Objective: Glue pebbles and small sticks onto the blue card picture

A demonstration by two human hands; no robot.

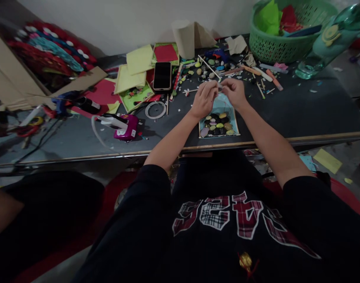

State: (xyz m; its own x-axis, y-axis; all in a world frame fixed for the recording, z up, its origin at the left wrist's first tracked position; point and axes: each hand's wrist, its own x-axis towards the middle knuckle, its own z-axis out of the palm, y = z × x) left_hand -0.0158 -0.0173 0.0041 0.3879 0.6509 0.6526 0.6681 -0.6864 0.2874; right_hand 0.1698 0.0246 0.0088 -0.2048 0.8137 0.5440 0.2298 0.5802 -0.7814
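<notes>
My left hand [204, 98] and my right hand [233, 91] meet over the dark table, fingers pinched together on a small thin pale piece [219, 85] held between them; I cannot make out what it is. Right below the hands lies a small light-blue card [218, 121] with several painted pebbles stuck along its lower part. More loose coloured pebbles [204, 70] and thin sticks lie scattered just beyond the hands.
A black phone [162, 75], yellow and red paper sheets [132, 72] and a tape ring [155, 110] lie left of the hands. A pink gadget [126, 127] is near the front edge. A green basket [286, 33] and a bottle [330, 43] stand far right.
</notes>
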